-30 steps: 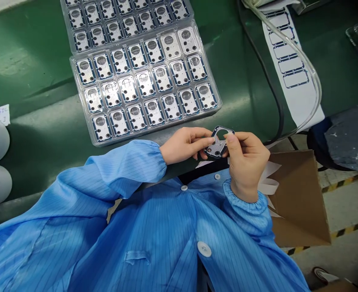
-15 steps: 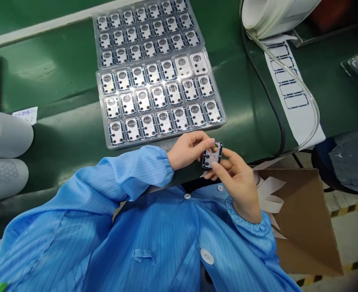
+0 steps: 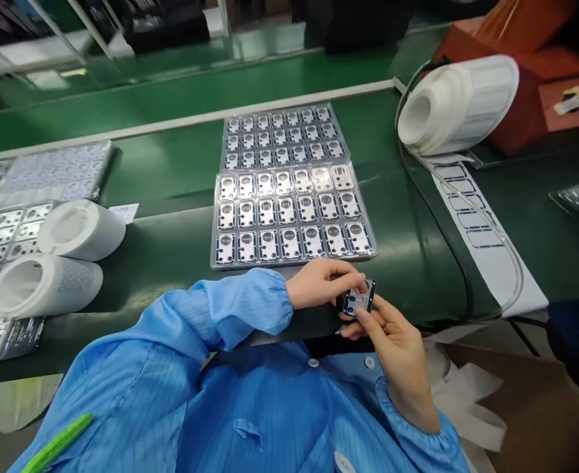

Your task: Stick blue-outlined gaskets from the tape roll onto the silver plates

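Your right hand [image 3: 404, 355] slid lower, pinching a blue-edged silver plate [image 3: 357, 301]; left hand [image 3: 316, 282], grip unclear; clear plastic tray [image 3: 215, 226] near green tabletop [image 3: 171, 253] edge holds more.

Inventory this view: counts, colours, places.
held plate: one, silver, near centre
centre trays: two visible, clear, central
tray plates: 42, silver, centre trays
side trays: at least two, silvery, left
rolls: at least three, white, left and upper right
printed strip: one, white, right
cables: at least two, black and pale, right
boxy object: at least one, orange, upper right
carton: one, brown, lower right
bench: one, green, centre
sleeves: two, blue, below
left hand: one, bare, on plate
right hand: one, bare, on plate
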`<state>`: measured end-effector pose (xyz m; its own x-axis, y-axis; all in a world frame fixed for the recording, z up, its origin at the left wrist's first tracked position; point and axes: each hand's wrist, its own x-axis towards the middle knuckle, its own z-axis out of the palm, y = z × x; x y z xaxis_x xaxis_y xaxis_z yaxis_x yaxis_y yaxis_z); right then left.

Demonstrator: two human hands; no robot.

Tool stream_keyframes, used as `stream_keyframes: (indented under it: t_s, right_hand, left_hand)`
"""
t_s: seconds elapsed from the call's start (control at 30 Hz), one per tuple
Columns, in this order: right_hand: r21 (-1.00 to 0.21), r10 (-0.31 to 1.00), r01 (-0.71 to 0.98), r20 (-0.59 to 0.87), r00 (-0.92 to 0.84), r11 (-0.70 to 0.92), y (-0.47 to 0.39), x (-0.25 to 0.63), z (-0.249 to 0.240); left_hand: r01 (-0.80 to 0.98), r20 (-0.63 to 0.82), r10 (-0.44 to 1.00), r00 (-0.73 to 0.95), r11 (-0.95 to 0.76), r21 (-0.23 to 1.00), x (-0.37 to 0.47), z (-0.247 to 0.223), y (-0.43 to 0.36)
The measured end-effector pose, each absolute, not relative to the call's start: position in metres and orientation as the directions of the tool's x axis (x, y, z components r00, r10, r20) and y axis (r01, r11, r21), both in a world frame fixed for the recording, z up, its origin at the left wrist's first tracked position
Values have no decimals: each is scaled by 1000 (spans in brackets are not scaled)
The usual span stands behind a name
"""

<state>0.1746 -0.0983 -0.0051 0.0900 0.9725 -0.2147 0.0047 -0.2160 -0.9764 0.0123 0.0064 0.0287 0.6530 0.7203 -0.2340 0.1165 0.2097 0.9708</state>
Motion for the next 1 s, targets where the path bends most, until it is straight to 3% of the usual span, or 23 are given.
stream_keyframes:
  t_s: [0.1,0.17,0.27,0.33,0.4,0.53,0.73,0.83,0.93,1.0]
  right_hand:
    - [-993,996,83,-81,48,-85,-97,181,-11]
    - [-972,990,233,59,130,27,-93,186,-17]
    - [-882,930,462,240,279,90,-82,191,-26]
    - [-852,912,514,287,292,104,-76,191,-29]
    - [-849,913,514,297,281,118,-73,192,-30]
    - [-866,912,480,301,279,140,-72,193,-31]
    - [-888,924,416,310,224,197,-68,196,-32]
    - [-935,946,300,257,198,191,-73,201,-31]
    - [-966,904,200,227,361,163,-84,219,-34]
    - [-970,768,199,235,596,142,-90,243,-40]
  left_hand:
    - [215,-246,721,648,137,967,-3,50,21]
    - [272,-218,768,602,59,960,-15,67,41]
    - [387,-112,874,473,-92,917,-28,85,87]
    - [511,-13,938,346,-177,841,-29,87,124]
    - [679,91,964,250,-241,694,-24,81,160]
    - [783,141,964,226,-266,562,-8,55,205]
    - [861,202,934,294,-351,368,-4,40,203]
    - [827,174,876,449,-481,289,-10,44,190]
    - [758,123,793,596,-607,238,-17,49,183]
    - [727,120,756,643,-652,213,-19,54,182]
